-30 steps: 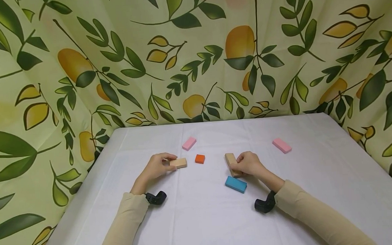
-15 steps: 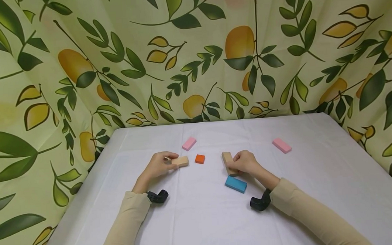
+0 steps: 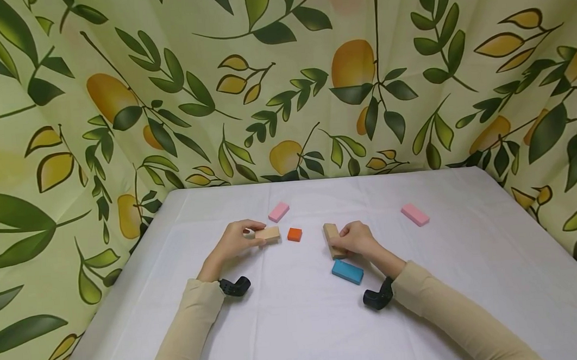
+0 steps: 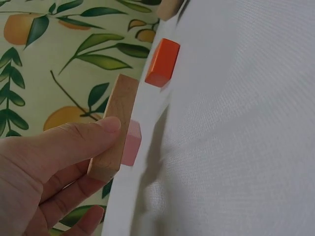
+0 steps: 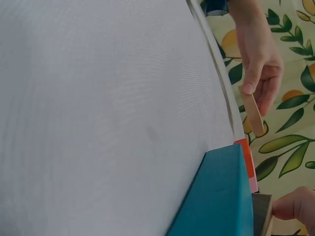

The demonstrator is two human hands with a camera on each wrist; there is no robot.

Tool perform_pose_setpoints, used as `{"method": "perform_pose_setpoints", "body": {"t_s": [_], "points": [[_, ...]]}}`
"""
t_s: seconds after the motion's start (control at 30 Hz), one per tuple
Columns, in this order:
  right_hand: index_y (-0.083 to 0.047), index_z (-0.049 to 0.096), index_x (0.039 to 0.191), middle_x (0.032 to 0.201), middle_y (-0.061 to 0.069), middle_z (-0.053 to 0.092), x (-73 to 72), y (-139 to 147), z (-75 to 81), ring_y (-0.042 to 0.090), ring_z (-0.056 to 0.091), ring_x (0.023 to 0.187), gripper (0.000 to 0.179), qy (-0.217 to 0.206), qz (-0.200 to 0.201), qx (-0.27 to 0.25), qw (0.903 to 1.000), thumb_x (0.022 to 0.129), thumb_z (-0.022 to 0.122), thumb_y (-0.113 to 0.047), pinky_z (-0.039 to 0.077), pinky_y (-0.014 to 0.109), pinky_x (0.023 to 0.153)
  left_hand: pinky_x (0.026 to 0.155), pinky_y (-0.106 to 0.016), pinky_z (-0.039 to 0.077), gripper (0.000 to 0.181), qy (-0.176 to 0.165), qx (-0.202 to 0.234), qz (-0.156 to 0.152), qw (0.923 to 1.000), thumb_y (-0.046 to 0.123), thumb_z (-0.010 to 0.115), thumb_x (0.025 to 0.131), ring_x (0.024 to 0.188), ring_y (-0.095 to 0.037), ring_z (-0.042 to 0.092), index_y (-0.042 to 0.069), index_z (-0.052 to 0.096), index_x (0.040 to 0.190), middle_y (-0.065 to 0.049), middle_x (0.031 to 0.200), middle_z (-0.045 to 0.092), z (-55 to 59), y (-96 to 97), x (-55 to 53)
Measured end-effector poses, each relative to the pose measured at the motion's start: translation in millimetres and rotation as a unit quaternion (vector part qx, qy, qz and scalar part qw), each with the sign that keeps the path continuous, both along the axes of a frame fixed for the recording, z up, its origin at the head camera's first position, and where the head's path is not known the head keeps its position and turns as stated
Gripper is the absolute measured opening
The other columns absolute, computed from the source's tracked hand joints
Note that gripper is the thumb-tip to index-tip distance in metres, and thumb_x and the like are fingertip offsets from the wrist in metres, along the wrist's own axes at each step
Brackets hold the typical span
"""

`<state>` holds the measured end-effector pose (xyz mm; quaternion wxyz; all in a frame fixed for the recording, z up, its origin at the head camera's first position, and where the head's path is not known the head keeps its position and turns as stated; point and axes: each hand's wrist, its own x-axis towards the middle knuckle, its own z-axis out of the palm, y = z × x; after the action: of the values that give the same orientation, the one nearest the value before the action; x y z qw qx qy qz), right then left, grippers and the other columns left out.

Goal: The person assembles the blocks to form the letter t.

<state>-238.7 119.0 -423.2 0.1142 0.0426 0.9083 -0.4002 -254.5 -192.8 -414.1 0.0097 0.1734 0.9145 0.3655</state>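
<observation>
Alignment is, I judge, what counts here: the two wooden pieces lie nearly at right angles. The left hand pinches a pale oblong wooden block between thumb and fingers, its long axis running across the desk and its free end pointing right, towards a small orange cuboid block just beside it. (The left wrist view suggests that this piece is held off the desk.) The right hand grips a light-brown oblong wooden block by its near half; that long axis runs from near to far, leaning left at the far end, and the fingers meet it from the right. The orange block thus lies between the two held pieces, nearer the left one. A flat oblong blue block lies by the right-hand piece's near end; whether they touch, I cannot tell. One oblong pink block lies beyond the orange one, a second oblong pink block well apart at far right. No container shows.
</observation>
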Motion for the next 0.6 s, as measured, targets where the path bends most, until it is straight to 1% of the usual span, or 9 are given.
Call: {"method": "perform_pose_setpoints", "body": {"t_s": [0.13, 0.27, 0.33, 0.43, 0.6], "points": [[0.0, 0.062, 0.087, 0.076, 0.007, 0.059, -0.4, -1, -0.2, 0.009, 0.055, 0.052, 0.033, -0.003, -0.004, -0.001, 1.0, 0.077, 0.074, -0.029, 0.042, 0.013, 0.045, 0.096, -0.047, 0.051, 0.036, 0.01, 0.002, -0.001, 0.9999, 0.011, 0.078, 0.079, 0.104, -0.029, 0.063, 0.002, 0.07, 0.113, -0.016, 0.111, 0.072, 2.3, 2.2, -0.3], [-0.002, 0.06, 0.08, 0.069, 0.004, 0.057, -1.1, -2, -1.5, 0.007, 0.054, 0.047, 0.028, 0.01, -0.005, -0.005, 0.9999, 0.077, 0.074, -0.026, 0.041, 0.013, 0.043, 0.094, -0.048, 0.052, 0.035, 0.024, 0.01, -0.009, 0.9996, 0.01, 0.077, 0.079, 0.104, -0.03, 0.064, 0.002, 0.07, 0.112, -0.016, 0.11, 0.072, 2.8, 4.5, -1.9], [-0.002, 0.06, 0.077, 0.068, 0.004, 0.057, -1.3, -3, -2.1, 0.006, 0.053, 0.046, 0.027, 0.014, -0.006, -0.006, 0.9999, 0.078, 0.074, -0.026, 0.042, 0.013, 0.042, 0.094, -0.048, 0.052, 0.035, 0.027, 0.014, -0.011, 0.9995, 0.01, 0.077, 0.079, 0.104, -0.03, 0.064, 0.002, 0.07, 0.113, -0.016, 0.11, 0.072, 2.9, 5.7, -2.7], [-0.003, 0.06, 0.078, 0.068, 0.003, 0.056, -2.1, -4, -2.0, 0.007, 0.053, 0.047, 0.028, 0.008, -0.012, -0.007, 0.9999, 0.078, 0.074, -0.027, 0.041, 0.013, 0.042, 0.094, -0.048, 0.052, 0.035, 0.027, 0.018, -0.013, 0.9994, 0.01, 0.077, 0.079, 0.104, -0.03, 0.063, 0.002, 0.07, 0.113, -0.016, 0.11, 0.072, 3.4, 8.2, -4.6], [-0.004, 0.059, 0.077, 0.063, 0.002, 0.055, -3.4, -5, -1.5, 0.006, 0.051, 0.045, 0.027, 0.003, -0.018, -0.004, 0.9998, 0.078, 0.073, -0.027, 0.037, 0.013, 0.041, 0.093, -0.047, 0.052, 0.035, 0.032, 0.016, -0.016, 0.9992, 0.01, 0.077, 0.08, 0.103, -0.029, 0.063, 0.002, 0.07, 0.113, -0.016, 0.11, 0.072, 4.0, 12.1, -7.7]]}}
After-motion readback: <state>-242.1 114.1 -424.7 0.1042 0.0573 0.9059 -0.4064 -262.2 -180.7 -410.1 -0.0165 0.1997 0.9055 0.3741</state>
